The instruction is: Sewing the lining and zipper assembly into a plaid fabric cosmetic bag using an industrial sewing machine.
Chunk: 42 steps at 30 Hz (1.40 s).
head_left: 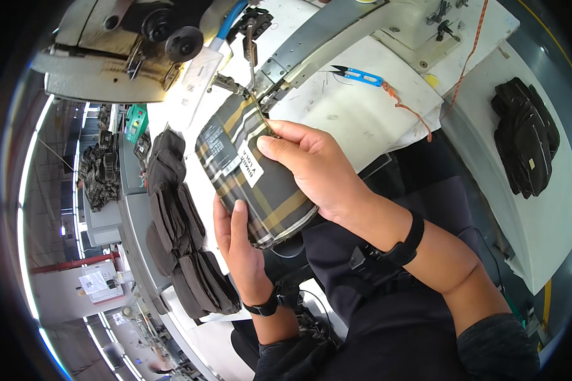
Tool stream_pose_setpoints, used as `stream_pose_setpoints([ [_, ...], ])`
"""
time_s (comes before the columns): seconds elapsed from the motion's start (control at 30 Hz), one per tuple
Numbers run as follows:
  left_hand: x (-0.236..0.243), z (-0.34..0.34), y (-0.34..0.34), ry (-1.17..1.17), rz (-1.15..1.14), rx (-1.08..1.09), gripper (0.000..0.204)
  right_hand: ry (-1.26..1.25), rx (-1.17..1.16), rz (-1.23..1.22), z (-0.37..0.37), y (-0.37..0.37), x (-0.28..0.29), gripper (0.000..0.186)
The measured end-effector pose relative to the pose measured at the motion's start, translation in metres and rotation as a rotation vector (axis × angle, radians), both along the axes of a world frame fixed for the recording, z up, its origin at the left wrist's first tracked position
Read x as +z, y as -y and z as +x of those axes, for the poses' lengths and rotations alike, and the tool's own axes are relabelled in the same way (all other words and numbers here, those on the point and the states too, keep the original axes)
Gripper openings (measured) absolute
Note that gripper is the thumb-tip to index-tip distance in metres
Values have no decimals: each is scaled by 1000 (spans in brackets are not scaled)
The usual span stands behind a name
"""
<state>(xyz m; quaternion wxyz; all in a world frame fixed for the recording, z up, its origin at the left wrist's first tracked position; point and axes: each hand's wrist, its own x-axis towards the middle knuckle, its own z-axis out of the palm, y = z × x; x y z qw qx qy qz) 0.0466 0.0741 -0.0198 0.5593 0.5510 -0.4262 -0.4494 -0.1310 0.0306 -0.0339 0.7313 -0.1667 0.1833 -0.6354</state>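
Observation:
A plaid fabric pouch piece (270, 197) in dark grey, tan and white, with a white label (250, 164) sewn on it, is held between my two hands. Its upper corner lies at the presser foot of a sewing machine (245, 89). My right hand (318, 165) pinches the right edge close to that foot, thumb on top. Lower down, my left hand (238, 247) grips the rounded bottom end, with its thumb on the plaid face and part of its fingers hidden. Pale trim runs along the curved edge.
Blue thread snips (362, 76) with an orange cord lie on the white table right of the machine arm (324, 38). Stacked dark pieces (178, 222) line the left side. Another dark stack (524, 136) rests on a white surface at far right.

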Motion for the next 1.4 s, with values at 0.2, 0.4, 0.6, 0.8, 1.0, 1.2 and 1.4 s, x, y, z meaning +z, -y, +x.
stream_pose_setpoints([
  [0.2,1,1,3,215,-127,-119,50,-380,-136,-66,-7,-5,-16,30],
  [0.4,-3,-3,-2,170,-104,-55,52,-445,-129,-27,-12,-19,-13,23],
  [0.6,1,-8,-6,117,-58,-101,57,-454,-137,-40,-25,-34,-15,18],
  [0.8,-1,-10,7,44,-45,-113,54,-593,-145,-90,-28,-21,-15,16],
  [1.0,-5,-13,28,47,-118,-88,47,-457,-163,-90,-20,-1,-12,23],
  [1.2,-3,-7,43,-56,-79,-94,52,-498,-130,-28,-21,15,6,21],
  [1.4,2,-1,59,-39,-107,-95,53,-512,-155,-48,-14,32,-2,21],
])
